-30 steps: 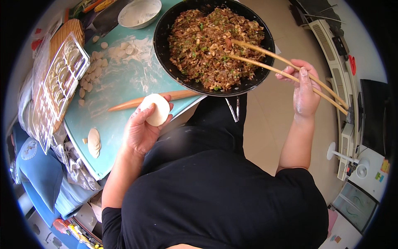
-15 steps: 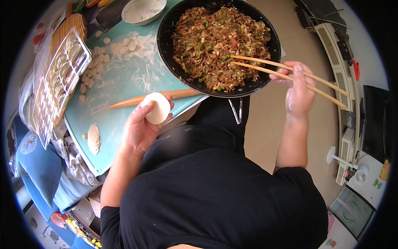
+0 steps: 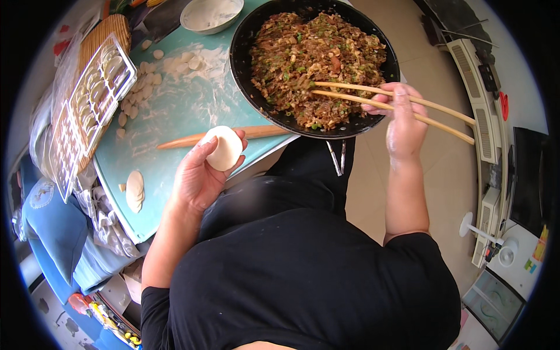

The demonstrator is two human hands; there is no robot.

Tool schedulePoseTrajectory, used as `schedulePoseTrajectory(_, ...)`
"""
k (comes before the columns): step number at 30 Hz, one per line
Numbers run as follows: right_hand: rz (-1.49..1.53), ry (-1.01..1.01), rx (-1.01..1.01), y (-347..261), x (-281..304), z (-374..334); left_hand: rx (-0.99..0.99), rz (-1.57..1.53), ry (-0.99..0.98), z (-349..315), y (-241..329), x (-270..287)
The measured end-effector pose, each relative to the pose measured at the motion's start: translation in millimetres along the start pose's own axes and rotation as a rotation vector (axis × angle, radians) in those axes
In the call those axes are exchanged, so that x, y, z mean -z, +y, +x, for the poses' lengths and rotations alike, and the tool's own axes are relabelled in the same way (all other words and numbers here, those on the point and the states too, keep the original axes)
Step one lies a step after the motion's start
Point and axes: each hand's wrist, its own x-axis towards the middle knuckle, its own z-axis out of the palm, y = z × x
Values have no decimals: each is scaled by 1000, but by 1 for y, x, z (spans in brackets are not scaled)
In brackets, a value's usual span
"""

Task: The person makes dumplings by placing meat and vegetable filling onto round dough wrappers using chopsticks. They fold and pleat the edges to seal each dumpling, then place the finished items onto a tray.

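A round, flat dumpling wrapper [image 3: 225, 149] lies across the fingers of my left hand [image 3: 201, 175], with the thumb on its edge. My right hand [image 3: 403, 119] grips a pair of long wooden chopsticks [image 3: 431, 107]. Their tips are in the brown, chopped filling [image 3: 318, 55] flecked with green, which fills the black pan [image 3: 241, 87]. Behind the left hand, a wooden rolling pin [image 3: 265, 132] lies on the floured green mat [image 3: 175, 122]. A small stack of wrappers [image 3: 135, 191] rests near the mat's left edge.
Small dough pieces [image 3: 143, 87] are scattered over flour at the mat's far left. Beyond them, a clear tray [image 3: 96, 87] of shaped dumplings leans over a slatted bamboo mat [image 3: 111, 35]. A white bowl [image 3: 211, 14] stands at the back, left of the pan.
My right hand has moved left, carrying the chopstick tips further left through the filling. The left hand still holds the wrapper in nearly the same place. The whole view has shifted slightly.
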Motion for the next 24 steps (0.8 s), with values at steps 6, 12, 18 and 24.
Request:
schedulePoseTrajectory(6,-24,12,-11,7,-4,7,2,5,10,0,-3,2)
schedulePoseTrajectory(12,-23,-15,-47,8,-14,10,-8,16,19,-2,-1,0)
schedulePoseTrajectory(18,34,-73,-91,14,-28,8,-12,26,28,-3,-1,3)
schedulePoseTrajectory(24,59,-140,-112,22,-45,11,-13,14,10,-2,-1,2)
